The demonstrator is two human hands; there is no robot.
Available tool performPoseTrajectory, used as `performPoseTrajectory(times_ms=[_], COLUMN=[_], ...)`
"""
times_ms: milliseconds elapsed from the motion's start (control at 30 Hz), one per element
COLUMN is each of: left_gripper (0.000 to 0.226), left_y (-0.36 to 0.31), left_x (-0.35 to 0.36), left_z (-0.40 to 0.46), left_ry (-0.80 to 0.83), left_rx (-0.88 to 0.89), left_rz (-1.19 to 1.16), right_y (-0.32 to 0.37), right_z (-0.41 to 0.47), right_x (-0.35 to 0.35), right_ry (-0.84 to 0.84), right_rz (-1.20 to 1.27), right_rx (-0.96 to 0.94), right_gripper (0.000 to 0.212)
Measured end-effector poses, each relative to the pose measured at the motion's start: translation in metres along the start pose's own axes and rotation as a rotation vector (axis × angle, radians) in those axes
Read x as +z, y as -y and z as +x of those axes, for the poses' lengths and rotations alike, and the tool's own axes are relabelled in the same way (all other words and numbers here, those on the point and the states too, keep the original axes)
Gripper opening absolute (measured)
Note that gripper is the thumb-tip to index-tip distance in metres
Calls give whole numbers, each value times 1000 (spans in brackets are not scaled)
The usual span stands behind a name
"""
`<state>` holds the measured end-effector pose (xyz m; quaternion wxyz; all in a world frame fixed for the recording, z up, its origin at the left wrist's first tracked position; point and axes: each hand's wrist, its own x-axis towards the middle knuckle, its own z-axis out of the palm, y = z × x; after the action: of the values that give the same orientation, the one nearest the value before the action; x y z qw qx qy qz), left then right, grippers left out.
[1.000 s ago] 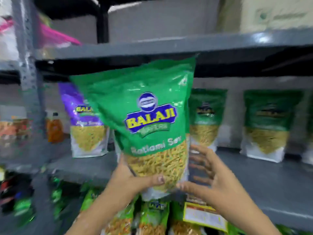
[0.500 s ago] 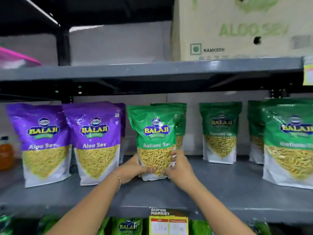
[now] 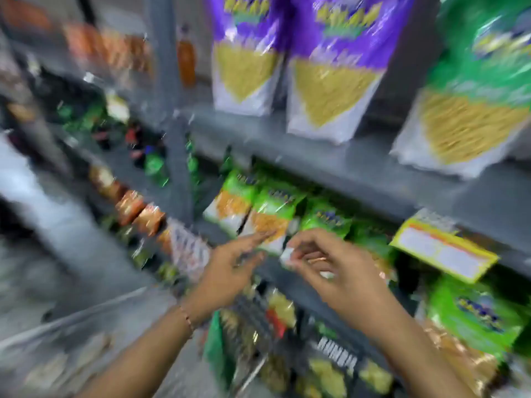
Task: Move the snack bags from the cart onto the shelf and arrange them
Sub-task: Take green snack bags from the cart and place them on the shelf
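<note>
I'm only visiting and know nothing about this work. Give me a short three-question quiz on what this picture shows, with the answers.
1. True or false: the left hand is gripping a snack bag.
2. Which colour are the two bags standing side by side on the upper shelf, left of the green bag? A) red B) purple C) black
3. Fill in: the yellow-framed tag hangs on the shelf's front ____.

Key
1. False: both it and the right hand are empty, fingers spread or loosely curled.
2. B
3. edge
</note>
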<state>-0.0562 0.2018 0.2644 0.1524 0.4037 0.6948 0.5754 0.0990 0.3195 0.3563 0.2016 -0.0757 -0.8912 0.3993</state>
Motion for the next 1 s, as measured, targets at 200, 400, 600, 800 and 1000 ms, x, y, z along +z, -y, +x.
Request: performPoseTrajectory(times_ms=[200,400,600,800,1000], left_gripper=[66,72,84,105,101], left_y=[170,246,251,248,192], left_x=[-2,25,17,0,-39], left_z=[-182,-229,-165,-175,-154], left_ry=[144,124,162,103,-140], left_rx=[-715,-1000,-892,-783,-577], left_rz=[95,77,145,52,-127], right_y=[-147,-207,-198,-199,-122], right_z=[-19,-1,57,49,76], right_x=[172,296,300,303,211], right_ry=[710,1005,1092,960,559], right_rz=[-378,-970,-1288,-1070,-747], right_rx=[269,-288,-472,-362,-107], right_gripper=[42,89,62,13,24])
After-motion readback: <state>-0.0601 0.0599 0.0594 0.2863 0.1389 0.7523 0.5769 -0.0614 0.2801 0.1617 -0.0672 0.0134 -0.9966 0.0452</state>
